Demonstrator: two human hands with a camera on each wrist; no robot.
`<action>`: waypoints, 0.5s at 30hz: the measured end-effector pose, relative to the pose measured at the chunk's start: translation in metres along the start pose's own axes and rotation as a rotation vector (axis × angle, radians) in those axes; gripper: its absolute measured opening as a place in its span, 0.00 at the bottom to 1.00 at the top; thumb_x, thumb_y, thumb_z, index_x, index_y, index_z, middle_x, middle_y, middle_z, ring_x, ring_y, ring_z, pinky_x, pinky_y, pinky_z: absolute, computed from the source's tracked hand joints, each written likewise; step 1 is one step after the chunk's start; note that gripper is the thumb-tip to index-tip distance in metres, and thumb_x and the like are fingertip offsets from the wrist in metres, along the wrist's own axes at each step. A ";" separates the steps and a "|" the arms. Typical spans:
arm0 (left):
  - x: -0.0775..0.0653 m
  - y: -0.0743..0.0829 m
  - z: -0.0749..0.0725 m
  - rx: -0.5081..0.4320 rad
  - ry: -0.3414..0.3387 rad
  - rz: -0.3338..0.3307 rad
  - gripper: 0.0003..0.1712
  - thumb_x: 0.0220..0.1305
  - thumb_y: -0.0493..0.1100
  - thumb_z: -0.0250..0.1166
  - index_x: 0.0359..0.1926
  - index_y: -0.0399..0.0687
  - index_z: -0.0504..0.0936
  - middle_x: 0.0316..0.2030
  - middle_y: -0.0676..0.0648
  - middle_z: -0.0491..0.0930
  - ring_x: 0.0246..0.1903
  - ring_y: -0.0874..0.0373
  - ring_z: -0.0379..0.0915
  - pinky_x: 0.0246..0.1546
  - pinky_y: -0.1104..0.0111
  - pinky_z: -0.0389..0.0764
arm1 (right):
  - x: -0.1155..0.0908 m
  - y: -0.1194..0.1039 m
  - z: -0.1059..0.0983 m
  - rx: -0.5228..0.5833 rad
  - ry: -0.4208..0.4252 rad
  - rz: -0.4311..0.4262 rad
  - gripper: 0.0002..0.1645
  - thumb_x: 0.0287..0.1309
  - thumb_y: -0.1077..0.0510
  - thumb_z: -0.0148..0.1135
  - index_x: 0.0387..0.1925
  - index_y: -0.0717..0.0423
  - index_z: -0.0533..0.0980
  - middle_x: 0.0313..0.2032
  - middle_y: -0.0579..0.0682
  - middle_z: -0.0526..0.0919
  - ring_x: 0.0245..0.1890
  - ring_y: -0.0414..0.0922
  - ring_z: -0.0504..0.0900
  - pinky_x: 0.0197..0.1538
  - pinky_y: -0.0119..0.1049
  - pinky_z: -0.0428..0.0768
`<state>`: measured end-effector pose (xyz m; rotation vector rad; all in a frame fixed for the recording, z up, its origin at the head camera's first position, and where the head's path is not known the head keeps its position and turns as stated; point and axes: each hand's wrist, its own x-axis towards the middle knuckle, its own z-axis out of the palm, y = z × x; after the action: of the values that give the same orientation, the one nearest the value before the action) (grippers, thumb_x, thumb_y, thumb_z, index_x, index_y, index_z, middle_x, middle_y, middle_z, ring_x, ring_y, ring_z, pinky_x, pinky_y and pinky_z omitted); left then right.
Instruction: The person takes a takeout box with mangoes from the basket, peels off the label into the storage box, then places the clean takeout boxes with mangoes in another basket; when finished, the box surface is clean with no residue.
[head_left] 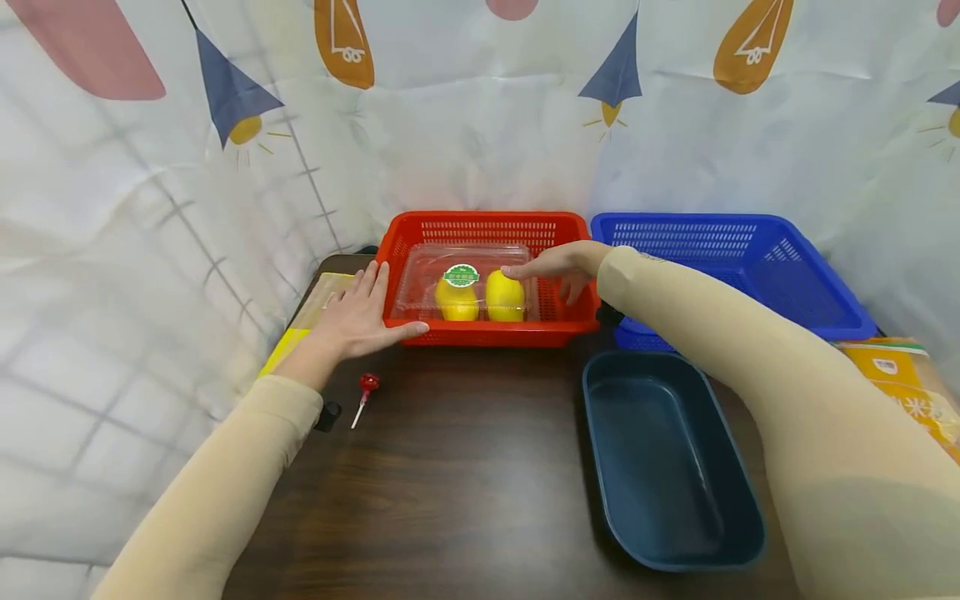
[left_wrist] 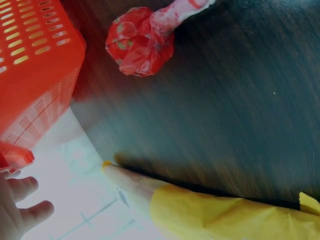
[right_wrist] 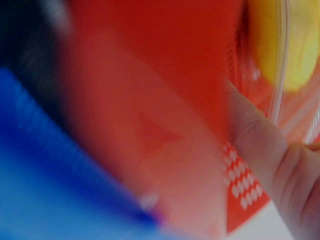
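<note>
A red basket (head_left: 480, 337) stands at the back of the table. Inside it lies a clear plastic clamshell box (head_left: 420, 279) with a green round label and two yellow oval fruits (head_left: 505, 297). My left hand (head_left: 360, 315) is at the basket's left front corner, fingers straight and spread, thumb along the front rim. In the left wrist view, fingertips (left_wrist: 37, 212) show beside the red basket wall. My right hand (head_left: 558, 265) reaches over the basket's right side, thumb over the box's right part and the other fingers hanging loosely beside it. In the blurred right wrist view, a finger (right_wrist: 260, 135) is close to the box.
A blue basket (head_left: 810, 275) stands right of the red one, partly behind my right arm. In front is a dark blue tray (head_left: 667, 458). A red-wrapped lollipop (head_left: 368, 382) lies near my left wrist. Yellow packages flank both sides, one (head_left: 903, 387) at right, another (head_left: 285, 344) at left.
</note>
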<state>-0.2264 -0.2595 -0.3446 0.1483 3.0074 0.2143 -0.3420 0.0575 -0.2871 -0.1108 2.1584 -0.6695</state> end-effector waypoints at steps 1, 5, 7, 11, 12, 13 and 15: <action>0.000 0.000 0.000 0.000 0.000 -0.003 0.72 0.58 0.86 0.47 0.81 0.41 0.30 0.82 0.35 0.34 0.79 0.32 0.37 0.73 0.31 0.52 | 0.003 -0.003 0.000 0.028 -0.007 0.024 0.59 0.63 0.26 0.55 0.81 0.49 0.46 0.78 0.59 0.54 0.72 0.66 0.66 0.69 0.57 0.75; 0.000 0.002 0.001 0.004 0.004 -0.007 0.73 0.58 0.86 0.47 0.82 0.41 0.31 0.82 0.35 0.35 0.79 0.31 0.38 0.73 0.32 0.52 | 0.013 -0.012 -0.002 0.137 -0.027 0.098 0.59 0.62 0.29 0.59 0.82 0.48 0.45 0.77 0.64 0.56 0.72 0.67 0.66 0.66 0.56 0.77; 0.000 0.003 0.002 0.005 0.006 -0.007 0.72 0.58 0.85 0.48 0.82 0.41 0.31 0.82 0.35 0.35 0.79 0.32 0.38 0.73 0.32 0.52 | 0.017 -0.013 -0.003 0.178 -0.052 0.125 0.58 0.64 0.31 0.60 0.82 0.49 0.45 0.77 0.66 0.57 0.73 0.66 0.66 0.66 0.55 0.78; -0.001 0.003 0.002 -0.006 0.007 0.000 0.72 0.58 0.84 0.50 0.82 0.44 0.31 0.82 0.36 0.35 0.79 0.32 0.38 0.73 0.31 0.51 | 0.026 -0.014 -0.003 0.215 -0.077 0.136 0.54 0.66 0.33 0.59 0.81 0.51 0.48 0.75 0.67 0.62 0.71 0.64 0.70 0.65 0.52 0.79; -0.001 0.002 0.002 -0.008 0.009 0.004 0.71 0.58 0.84 0.51 0.82 0.44 0.31 0.82 0.36 0.35 0.79 0.32 0.38 0.73 0.31 0.52 | 0.027 -0.015 -0.003 0.231 -0.075 0.127 0.54 0.66 0.33 0.59 0.81 0.51 0.49 0.74 0.66 0.62 0.71 0.64 0.70 0.65 0.52 0.79; -0.001 0.002 0.002 -0.010 0.009 0.005 0.71 0.58 0.84 0.51 0.82 0.45 0.31 0.82 0.36 0.35 0.79 0.31 0.38 0.73 0.31 0.52 | 0.028 -0.015 -0.002 0.251 -0.074 0.114 0.54 0.66 0.33 0.59 0.81 0.50 0.49 0.75 0.66 0.62 0.71 0.64 0.70 0.66 0.52 0.78; -0.002 -0.001 -0.001 -0.010 0.017 0.007 0.71 0.58 0.83 0.52 0.82 0.46 0.31 0.82 0.36 0.36 0.79 0.31 0.39 0.72 0.30 0.52 | 0.030 -0.017 -0.001 0.320 -0.075 0.084 0.56 0.65 0.32 0.59 0.81 0.50 0.47 0.75 0.65 0.60 0.72 0.65 0.68 0.67 0.54 0.77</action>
<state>-0.2244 -0.2605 -0.3438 0.1565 3.0230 0.2323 -0.3644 0.0341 -0.2987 0.1229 1.9468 -0.9361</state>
